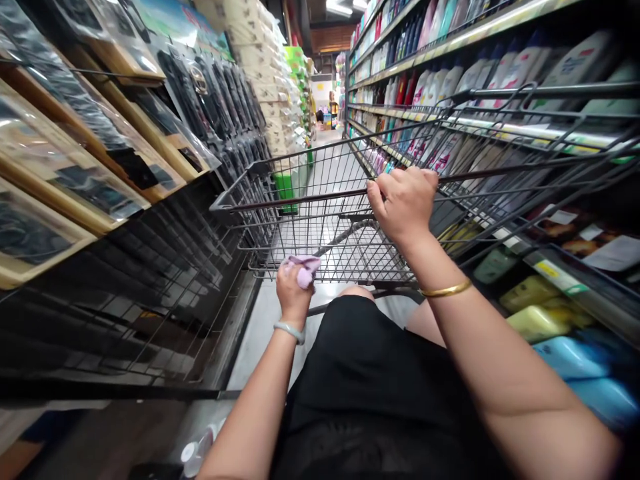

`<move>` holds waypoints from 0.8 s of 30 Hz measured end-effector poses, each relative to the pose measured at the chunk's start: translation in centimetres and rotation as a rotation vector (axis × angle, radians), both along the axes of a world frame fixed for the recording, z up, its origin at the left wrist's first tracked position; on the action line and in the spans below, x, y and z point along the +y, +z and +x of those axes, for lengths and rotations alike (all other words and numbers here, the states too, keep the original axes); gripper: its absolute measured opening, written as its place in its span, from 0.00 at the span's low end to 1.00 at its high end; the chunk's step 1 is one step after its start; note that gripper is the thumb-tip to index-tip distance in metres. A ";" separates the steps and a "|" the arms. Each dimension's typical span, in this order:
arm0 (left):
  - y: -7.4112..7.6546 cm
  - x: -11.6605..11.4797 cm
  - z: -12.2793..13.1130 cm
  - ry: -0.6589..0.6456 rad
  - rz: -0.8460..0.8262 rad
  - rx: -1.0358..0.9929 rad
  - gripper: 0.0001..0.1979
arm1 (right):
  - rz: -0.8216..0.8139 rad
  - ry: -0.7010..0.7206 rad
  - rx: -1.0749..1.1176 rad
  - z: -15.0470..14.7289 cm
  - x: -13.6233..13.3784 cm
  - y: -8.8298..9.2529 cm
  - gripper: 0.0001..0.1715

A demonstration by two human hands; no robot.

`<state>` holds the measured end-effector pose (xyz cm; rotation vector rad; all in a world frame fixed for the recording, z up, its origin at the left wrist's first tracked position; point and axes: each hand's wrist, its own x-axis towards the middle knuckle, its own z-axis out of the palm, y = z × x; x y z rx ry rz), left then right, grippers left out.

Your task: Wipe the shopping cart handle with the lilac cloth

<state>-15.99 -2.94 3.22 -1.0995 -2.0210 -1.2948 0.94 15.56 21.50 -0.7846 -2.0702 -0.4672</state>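
A dark wire shopping cart (330, 253) stands right in front of me, its basket holding nothing that I can make out. My right hand (407, 203), below a gold bangle (447, 289), is wrapped round the cart's handle bar (320, 199). Lower and to the left, my left hand (293, 290) is closed on a crumpled pale purple cloth (306, 268), close to the near side of the basket. A pale bangle (289, 331) circles that wrist. The left fingertips are partly hidden by the cloth.
Shelves of bottles (520, 73) line the right side, close to the cart. On the left, a rack of packaged wooden-framed goods (75, 153) leans near, with stacked cartons (250, 60) beyond. Tiled aisle floor (327, 160) runs ahead between them.
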 end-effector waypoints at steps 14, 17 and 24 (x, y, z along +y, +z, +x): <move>-0.3 2.2 3.4 -0.085 -0.201 0.018 0.09 | -0.063 0.067 0.037 0.0 0.2 0.1 0.30; 1.8 3.4 3.8 -0.095 -0.161 0.044 0.15 | -0.068 0.082 0.043 0.0 0.1 0.2 0.31; 0.8 5.3 6.7 -0.192 -0.294 0.107 0.06 | -0.110 0.081 0.027 0.1 -0.1 0.4 0.30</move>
